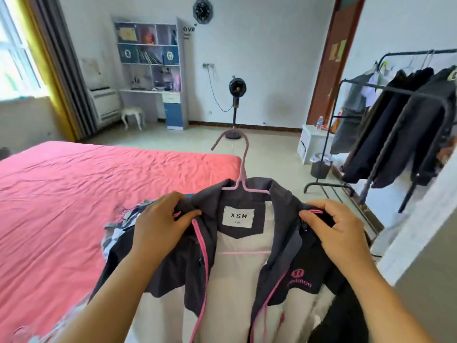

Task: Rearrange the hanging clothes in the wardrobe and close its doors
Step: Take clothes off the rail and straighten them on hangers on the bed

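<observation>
Jacket (237, 268) hem cut off below, hanger (237, 169) shoulders hidden inside it, rack (400, 95) cropped right.

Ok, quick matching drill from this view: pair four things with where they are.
Things:
1. jacket
2. pink hanger
3. clothes rack
4. standing fan

Places:
A. against the far wall
B. inside the jacket's collar, hook sticking up
C. at the right, dark garments hanging on it
D. held at the shoulders by left hand and right hand

Pairs: 1-D, 2-B, 3-C, 4-A
</observation>
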`<state>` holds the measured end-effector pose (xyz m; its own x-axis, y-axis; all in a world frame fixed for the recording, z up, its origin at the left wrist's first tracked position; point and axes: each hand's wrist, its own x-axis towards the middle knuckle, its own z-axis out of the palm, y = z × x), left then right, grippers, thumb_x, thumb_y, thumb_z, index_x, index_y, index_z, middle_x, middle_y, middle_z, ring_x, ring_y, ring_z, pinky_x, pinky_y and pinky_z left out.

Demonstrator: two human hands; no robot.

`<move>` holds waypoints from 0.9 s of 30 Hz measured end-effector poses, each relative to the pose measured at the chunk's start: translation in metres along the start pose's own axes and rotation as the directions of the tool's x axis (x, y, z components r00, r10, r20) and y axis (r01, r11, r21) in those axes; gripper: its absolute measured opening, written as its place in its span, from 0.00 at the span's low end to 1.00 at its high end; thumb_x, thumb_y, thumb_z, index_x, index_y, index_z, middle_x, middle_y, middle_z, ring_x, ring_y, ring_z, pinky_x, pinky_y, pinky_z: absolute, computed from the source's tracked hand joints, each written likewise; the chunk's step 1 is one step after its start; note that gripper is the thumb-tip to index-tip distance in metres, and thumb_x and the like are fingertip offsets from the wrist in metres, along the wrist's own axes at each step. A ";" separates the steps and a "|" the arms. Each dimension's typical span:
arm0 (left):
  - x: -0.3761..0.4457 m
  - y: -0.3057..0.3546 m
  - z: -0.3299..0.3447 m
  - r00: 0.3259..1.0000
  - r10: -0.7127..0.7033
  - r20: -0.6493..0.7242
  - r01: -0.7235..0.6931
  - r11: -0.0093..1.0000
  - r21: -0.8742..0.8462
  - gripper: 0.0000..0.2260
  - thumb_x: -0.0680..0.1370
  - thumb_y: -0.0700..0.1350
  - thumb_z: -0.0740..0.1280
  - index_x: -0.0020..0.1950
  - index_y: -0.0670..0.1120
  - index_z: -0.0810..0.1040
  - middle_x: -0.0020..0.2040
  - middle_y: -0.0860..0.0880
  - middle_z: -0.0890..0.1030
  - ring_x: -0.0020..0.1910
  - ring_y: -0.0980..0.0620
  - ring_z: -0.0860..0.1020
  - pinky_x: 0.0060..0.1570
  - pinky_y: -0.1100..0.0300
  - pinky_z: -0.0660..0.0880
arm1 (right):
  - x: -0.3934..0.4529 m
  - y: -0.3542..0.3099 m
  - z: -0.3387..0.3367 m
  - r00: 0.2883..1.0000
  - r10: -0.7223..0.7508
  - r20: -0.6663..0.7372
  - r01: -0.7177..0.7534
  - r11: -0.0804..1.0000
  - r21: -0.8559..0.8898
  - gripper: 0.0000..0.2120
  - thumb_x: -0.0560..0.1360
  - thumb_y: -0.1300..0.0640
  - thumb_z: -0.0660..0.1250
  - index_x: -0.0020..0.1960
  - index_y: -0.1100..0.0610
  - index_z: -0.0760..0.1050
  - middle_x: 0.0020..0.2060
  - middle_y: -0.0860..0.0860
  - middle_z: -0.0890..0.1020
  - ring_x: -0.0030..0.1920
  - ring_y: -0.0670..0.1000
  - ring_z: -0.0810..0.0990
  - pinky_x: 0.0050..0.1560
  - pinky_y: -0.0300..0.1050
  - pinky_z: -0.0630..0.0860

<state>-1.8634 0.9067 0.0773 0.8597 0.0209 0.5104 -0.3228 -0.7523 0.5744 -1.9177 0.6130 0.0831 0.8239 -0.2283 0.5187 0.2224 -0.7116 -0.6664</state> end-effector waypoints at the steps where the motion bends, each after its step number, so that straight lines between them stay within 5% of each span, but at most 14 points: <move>1: 0.009 -0.004 0.005 1.000 -0.011 -0.017 0.011 1.000 0.006 0.08 0.70 0.50 0.73 0.40 0.52 0.75 0.34 0.59 0.75 0.36 0.55 0.73 0.34 0.66 0.64 | 0.017 0.003 0.009 1.000 -0.013 0.003 0.013 1.000 0.004 0.04 0.70 0.48 0.68 0.45 0.43 0.79 0.41 0.36 0.79 0.49 0.46 0.75 0.58 0.61 0.69; 8: 0.077 -0.016 0.044 0.987 -0.113 -0.115 0.118 0.992 0.040 0.10 0.71 0.54 0.71 0.41 0.50 0.75 0.35 0.55 0.76 0.37 0.54 0.73 0.35 0.59 0.65 | 0.136 0.023 0.053 0.997 -0.015 0.072 0.007 0.994 0.109 0.07 0.66 0.42 0.73 0.42 0.34 0.77 0.40 0.41 0.80 0.51 0.51 0.76 0.60 0.61 0.70; 15: 0.120 -0.037 0.085 0.960 -0.265 -0.087 0.268 0.963 0.025 0.11 0.72 0.55 0.69 0.39 0.52 0.71 0.36 0.56 0.74 0.39 0.56 0.73 0.38 0.60 0.69 | 0.226 0.051 0.104 0.969 -0.056 0.242 0.017 0.987 0.159 0.12 0.67 0.56 0.75 0.40 0.39 0.79 0.42 0.44 0.81 0.49 0.48 0.78 0.52 0.37 0.72; 19: 0.141 -0.065 0.101 0.922 -0.376 -0.097 0.380 0.925 0.023 0.11 0.72 0.55 0.69 0.37 0.53 0.69 0.35 0.55 0.75 0.39 0.55 0.75 0.42 0.56 0.72 | 0.264 0.066 0.158 0.940 -0.083 0.332 0.026 0.984 0.174 0.12 0.67 0.55 0.75 0.42 0.39 0.79 0.41 0.45 0.82 0.49 0.51 0.78 0.56 0.52 0.73; 25: 0.175 -0.131 0.119 0.830 -0.530 -0.176 0.550 0.830 0.096 0.10 0.72 0.54 0.70 0.39 0.53 0.71 0.36 0.56 0.75 0.40 0.55 0.74 0.35 0.59 0.67 | 0.323 0.077 0.278 0.852 -0.143 0.504 -0.003 0.961 0.278 0.10 0.67 0.56 0.76 0.37 0.41 0.80 0.37 0.41 0.82 0.44 0.41 0.78 0.45 0.39 0.71; 27: 0.189 -0.159 0.124 0.790 -0.573 -0.216 0.604 0.788 0.120 0.09 0.71 0.54 0.70 0.39 0.55 0.71 0.37 0.56 0.77 0.42 0.54 0.76 0.36 0.59 0.66 | 0.340 0.079 0.326 0.802 -0.161 0.575 -0.030 0.951 0.308 0.09 0.67 0.56 0.75 0.37 0.42 0.81 0.36 0.39 0.82 0.42 0.40 0.79 0.45 0.42 0.74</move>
<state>-1.6006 0.9483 0.0033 0.7789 0.5901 0.2122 0.3130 -0.6591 0.6838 -1.4495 0.6959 0.0322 0.9247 0.3140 0.2153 0.3475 -0.4653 -0.8141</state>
